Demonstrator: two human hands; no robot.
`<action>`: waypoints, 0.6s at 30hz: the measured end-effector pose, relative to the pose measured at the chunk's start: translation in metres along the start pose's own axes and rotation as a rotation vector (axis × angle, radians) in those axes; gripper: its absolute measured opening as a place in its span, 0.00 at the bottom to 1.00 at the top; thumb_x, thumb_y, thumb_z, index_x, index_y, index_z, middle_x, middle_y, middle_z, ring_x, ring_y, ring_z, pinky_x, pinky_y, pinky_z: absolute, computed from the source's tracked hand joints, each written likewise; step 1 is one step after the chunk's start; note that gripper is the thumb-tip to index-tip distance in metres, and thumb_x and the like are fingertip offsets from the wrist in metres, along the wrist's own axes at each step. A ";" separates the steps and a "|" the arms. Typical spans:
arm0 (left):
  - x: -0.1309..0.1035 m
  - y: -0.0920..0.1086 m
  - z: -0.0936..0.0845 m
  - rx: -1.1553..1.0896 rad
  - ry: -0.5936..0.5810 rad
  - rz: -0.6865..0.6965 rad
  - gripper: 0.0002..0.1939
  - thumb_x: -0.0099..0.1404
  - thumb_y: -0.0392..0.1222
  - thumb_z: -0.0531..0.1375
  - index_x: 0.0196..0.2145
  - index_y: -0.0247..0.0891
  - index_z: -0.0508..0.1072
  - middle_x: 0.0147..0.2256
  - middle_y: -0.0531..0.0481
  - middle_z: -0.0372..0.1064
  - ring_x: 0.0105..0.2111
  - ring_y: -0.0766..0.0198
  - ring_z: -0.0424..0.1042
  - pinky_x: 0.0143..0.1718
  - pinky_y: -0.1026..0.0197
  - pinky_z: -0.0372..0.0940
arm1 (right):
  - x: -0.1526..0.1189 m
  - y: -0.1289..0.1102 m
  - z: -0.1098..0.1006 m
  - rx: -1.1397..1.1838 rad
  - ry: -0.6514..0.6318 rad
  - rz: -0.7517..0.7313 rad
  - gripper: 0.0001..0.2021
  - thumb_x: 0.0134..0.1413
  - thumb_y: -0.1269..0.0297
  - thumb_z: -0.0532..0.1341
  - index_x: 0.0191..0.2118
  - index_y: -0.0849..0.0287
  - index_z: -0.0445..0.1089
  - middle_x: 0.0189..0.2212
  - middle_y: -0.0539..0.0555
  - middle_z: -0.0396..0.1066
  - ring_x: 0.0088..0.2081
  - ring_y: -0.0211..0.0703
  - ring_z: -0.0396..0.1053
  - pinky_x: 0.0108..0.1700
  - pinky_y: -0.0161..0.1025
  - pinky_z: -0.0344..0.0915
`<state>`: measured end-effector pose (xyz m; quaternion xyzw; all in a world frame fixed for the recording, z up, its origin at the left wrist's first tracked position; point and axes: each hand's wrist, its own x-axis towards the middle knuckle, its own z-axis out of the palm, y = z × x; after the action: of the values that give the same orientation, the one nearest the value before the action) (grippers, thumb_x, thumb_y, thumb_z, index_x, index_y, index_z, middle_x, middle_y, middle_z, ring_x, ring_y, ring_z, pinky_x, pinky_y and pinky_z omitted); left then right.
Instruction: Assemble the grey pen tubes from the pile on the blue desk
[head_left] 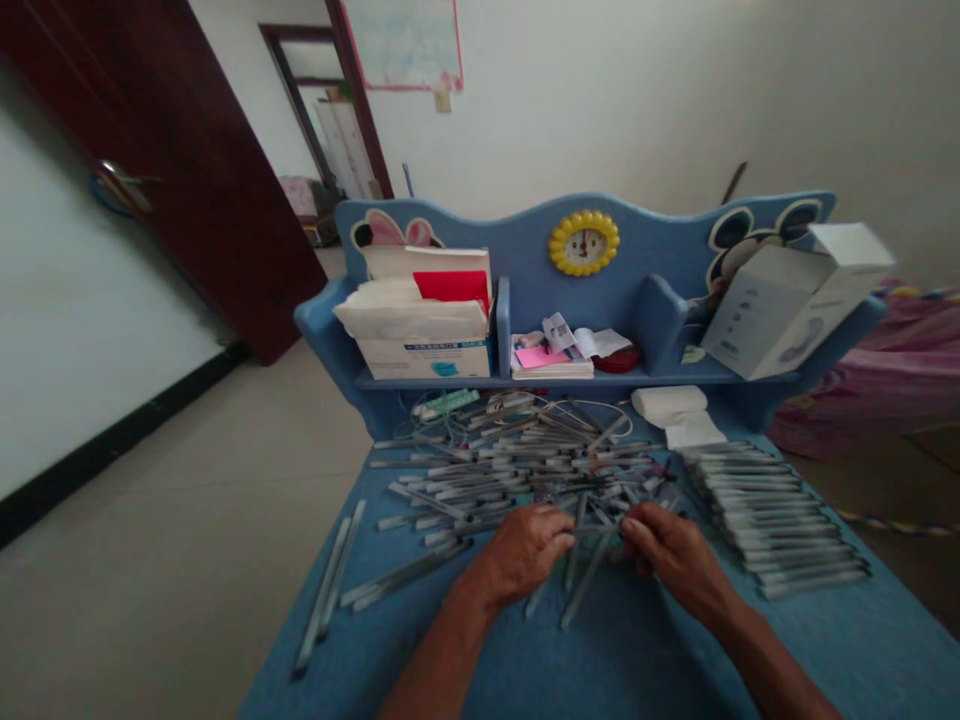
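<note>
Between my two hands a thin, pale pen (598, 529) is stretched level above the desk. My left hand (529, 548) closes its fingers on the pen's left end. At the other end, my right hand (667, 548) pinches it between thumb and fingers. Behind the hands spreads a loose pile of similar pale, translucent pens (480, 483) with dark ends, lying at many angles. A couple of loose pens (589, 580) lie below the held one. Small details of the held pen are blurred.
On the right, many pens (772, 515) lie in a neat row. Two pens (330, 585) rest near the desk's left edge. A paper roll (669, 405) sits under the blue shelf (517, 310), which carries a mask box (427, 358), papers (551, 368) and a white box (765, 310).
</note>
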<state>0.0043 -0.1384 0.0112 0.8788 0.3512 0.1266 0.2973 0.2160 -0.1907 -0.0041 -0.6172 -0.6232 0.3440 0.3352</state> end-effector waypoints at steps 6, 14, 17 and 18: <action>-0.002 0.002 0.000 -0.028 -0.009 0.008 0.11 0.64 0.39 0.49 0.33 0.38 0.71 0.30 0.51 0.68 0.34 0.66 0.67 0.36 0.67 0.58 | 0.003 0.006 -0.002 0.042 -0.075 0.057 0.18 0.56 0.52 0.50 0.21 0.56 0.60 0.14 0.45 0.62 0.17 0.36 0.63 0.23 0.33 0.58; -0.002 0.002 -0.004 -0.083 -0.016 -0.012 0.11 0.63 0.38 0.50 0.32 0.37 0.72 0.30 0.52 0.68 0.32 0.67 0.67 0.34 0.69 0.58 | 0.006 0.004 -0.003 0.215 -0.110 0.071 0.15 0.54 0.53 0.53 0.26 0.59 0.63 0.18 0.47 0.65 0.19 0.36 0.66 0.24 0.33 0.61; -0.002 0.002 -0.004 -0.088 -0.020 -0.024 0.11 0.63 0.37 0.50 0.32 0.37 0.72 0.30 0.52 0.68 0.32 0.67 0.67 0.35 0.68 0.58 | 0.008 0.002 -0.002 0.105 -0.095 0.088 0.20 0.56 0.52 0.49 0.19 0.58 0.61 0.12 0.46 0.61 0.14 0.35 0.62 0.20 0.32 0.57; -0.002 0.002 -0.004 -0.090 -0.022 -0.027 0.11 0.63 0.37 0.50 0.32 0.38 0.72 0.30 0.52 0.68 0.32 0.67 0.67 0.35 0.68 0.58 | 0.009 0.002 -0.002 0.109 -0.106 0.080 0.20 0.56 0.52 0.49 0.19 0.58 0.60 0.12 0.46 0.61 0.14 0.35 0.62 0.19 0.32 0.56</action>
<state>0.0023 -0.1393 0.0158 0.8610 0.3535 0.1290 0.3422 0.2183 -0.1817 -0.0044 -0.6034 -0.5951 0.4227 0.3210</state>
